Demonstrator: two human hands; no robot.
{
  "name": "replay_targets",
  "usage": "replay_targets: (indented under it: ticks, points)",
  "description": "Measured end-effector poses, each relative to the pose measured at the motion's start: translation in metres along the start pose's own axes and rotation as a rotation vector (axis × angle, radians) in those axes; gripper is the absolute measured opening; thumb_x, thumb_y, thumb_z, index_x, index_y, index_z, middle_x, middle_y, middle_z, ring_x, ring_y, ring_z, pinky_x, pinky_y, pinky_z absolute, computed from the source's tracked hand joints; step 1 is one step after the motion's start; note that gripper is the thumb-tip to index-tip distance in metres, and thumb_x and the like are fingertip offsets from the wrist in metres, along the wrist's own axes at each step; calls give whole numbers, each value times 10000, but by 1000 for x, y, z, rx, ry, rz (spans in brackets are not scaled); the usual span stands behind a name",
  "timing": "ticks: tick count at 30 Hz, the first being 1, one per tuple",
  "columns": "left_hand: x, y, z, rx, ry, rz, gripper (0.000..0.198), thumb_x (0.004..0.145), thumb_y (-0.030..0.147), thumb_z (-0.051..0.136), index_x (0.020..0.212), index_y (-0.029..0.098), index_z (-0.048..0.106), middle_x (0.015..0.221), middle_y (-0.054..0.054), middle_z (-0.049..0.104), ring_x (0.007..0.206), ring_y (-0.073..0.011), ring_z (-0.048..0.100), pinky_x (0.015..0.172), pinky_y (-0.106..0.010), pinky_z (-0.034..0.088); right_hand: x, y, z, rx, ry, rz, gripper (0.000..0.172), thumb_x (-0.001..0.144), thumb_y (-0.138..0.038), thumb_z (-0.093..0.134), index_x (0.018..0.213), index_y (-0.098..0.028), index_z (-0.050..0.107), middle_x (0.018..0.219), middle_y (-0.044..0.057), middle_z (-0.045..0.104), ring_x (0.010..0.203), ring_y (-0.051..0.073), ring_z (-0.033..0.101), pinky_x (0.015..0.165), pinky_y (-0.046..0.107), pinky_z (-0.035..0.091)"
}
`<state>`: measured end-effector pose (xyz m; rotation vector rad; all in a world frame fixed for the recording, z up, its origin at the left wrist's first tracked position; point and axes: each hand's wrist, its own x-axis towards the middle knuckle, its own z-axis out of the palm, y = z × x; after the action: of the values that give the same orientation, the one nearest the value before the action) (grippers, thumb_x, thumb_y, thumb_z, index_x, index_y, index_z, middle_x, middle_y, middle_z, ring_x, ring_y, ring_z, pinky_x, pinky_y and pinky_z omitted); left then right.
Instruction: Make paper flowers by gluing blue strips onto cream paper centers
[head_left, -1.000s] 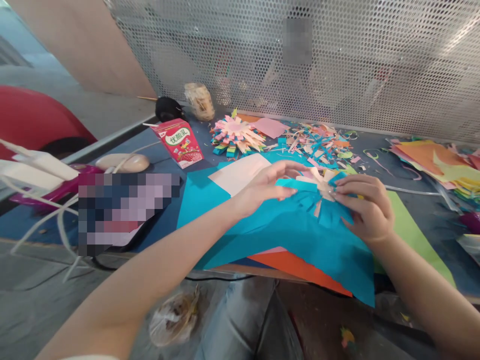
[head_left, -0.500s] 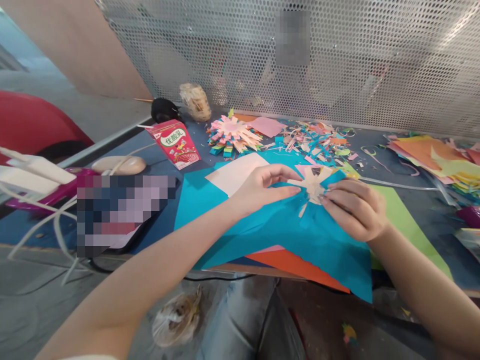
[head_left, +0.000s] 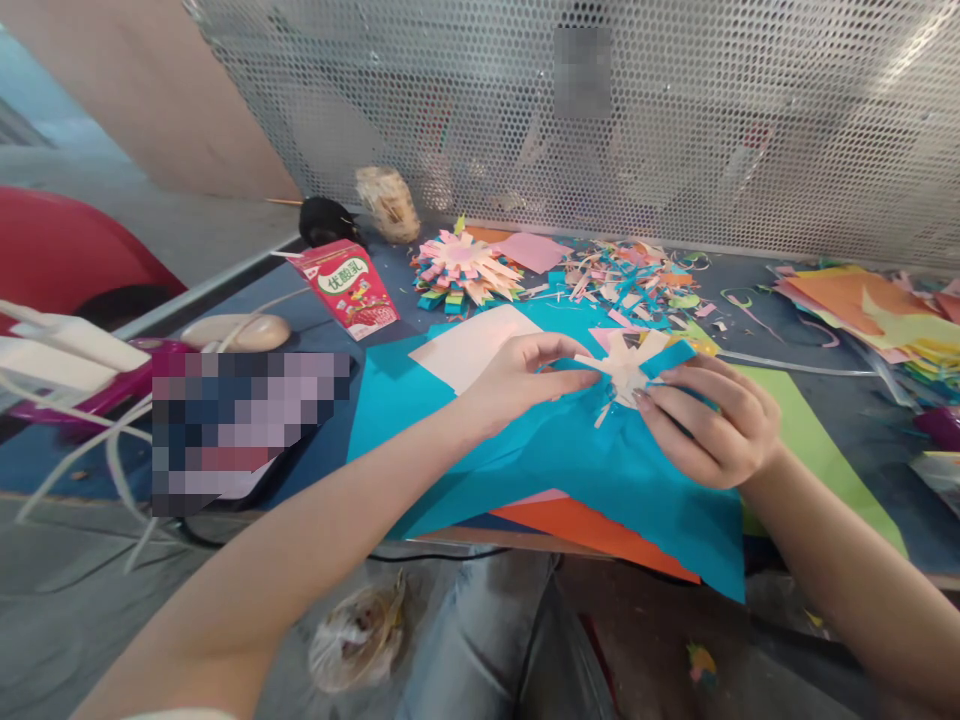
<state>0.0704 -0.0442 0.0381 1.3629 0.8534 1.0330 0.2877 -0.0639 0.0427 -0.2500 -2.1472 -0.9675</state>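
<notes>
Between my hands is a paper flower with cream strips fanning from its centre and a blue strip at its right. My left hand pinches a strip on its left side between thumb and fingers. On the right side, the fingers of my right hand are closed on its edge near the blue strip. Under both hands lies a large blue paper sheet. A pale pink sheet rests on it behind my left hand. A finished-looking layered paper flower sits farther back.
Paper scraps are heaped by the mesh panel. Coloured sheets are stacked at right, with a green sheet nearer. At left are a red drink carton, a computer mouse, a phone and white cables.
The fingers of my right hand have shifted slightly along the flower's edge, and the blue strip is tilted a little differently. My left hand keeps its pinch almost in place.
</notes>
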Motion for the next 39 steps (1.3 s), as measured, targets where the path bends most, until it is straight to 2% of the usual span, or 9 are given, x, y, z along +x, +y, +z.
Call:
replay_targets:
  ticks: [4, 8, 12, 18, 23, 26, 29, 34, 39]
  points:
    - [-2, 3, 1, -58, 4, -50, 292, 533, 252, 780, 778, 159, 651, 732, 11, 619, 535, -64, 480, 494, -219, 373, 1, -1, 0, 26, -13, 44, 240, 746, -97, 631, 798, -332, 628, 810, -70, 674, 841, 151, 618, 760, 313, 569]
    - [-3, 5, 2, -68, 59, -132, 337, 516, 292, 801, 790, 160, 658, 620, 13, 604, 556, -96, 516, 501, -225, 371, 6, -1, -1, -145, -10, -89, 181, 743, -118, 643, 732, -296, 616, 798, -50, 675, 820, 155, 617, 727, 305, 572]
    - [-2, 2, 2, -4, 93, -103, 342, 547, 386, 801, 772, 165, 668, 608, 7, 601, 529, -86, 487, 485, -222, 359, 11, -3, -3, -240, -36, -181, 140, 768, -183, 640, 680, -286, 603, 795, -58, 684, 789, 148, 626, 718, 297, 570]
    - [-2, -1, 4, -22, 100, -68, 350, 583, 437, 783, 783, 171, 673, 678, -8, 652, 562, -84, 525, 484, -208, 384, 7, -5, -2, -101, -45, -25, 166, 760, -159, 648, 715, -309, 594, 794, -95, 693, 774, 129, 648, 748, 271, 563]
    - [-2, -2, 4, -103, 119, -140, 383, 512, 378, 833, 780, 179, 644, 579, 27, 607, 526, -78, 510, 474, -206, 371, 6, -4, 0, -62, -137, 74, 153, 760, -175, 642, 723, -318, 601, 751, -88, 687, 698, 133, 635, 644, 288, 564]
    - [-2, -4, 4, -114, 173, -204, 415, 458, 296, 860, 778, 181, 621, 491, 64, 531, 467, -65, 461, 461, -211, 361, 9, -5, -1, -130, -88, -29, 149, 755, -170, 645, 702, -299, 596, 769, -74, 689, 737, 140, 634, 645, 286, 567]
    - [-2, -3, 6, -109, 183, -190, 392, 470, 251, 849, 771, 174, 610, 493, 67, 517, 458, -59, 445, 466, -217, 354, 13, -5, -1, -239, -25, -155, 145, 764, -164, 631, 682, -275, 585, 783, -67, 677, 782, 137, 623, 676, 279, 569]
    - [-4, 0, 9, -100, 175, -198, 358, 479, 210, 823, 748, 158, 593, 530, 56, 533, 465, -60, 454, 475, -224, 336, 15, -7, -2, -212, -11, -155, 112, 749, -136, 632, 696, -226, 589, 809, -12, 647, 812, 166, 596, 684, 309, 560]
    - [-3, 0, 11, -119, 163, -192, 320, 502, 203, 789, 747, 164, 587, 511, 58, 540, 449, -59, 445, 474, -221, 319, 13, -7, -1, -206, -16, -143, 131, 760, -139, 624, 689, -244, 593, 829, -23, 636, 840, 159, 578, 709, 302, 551]
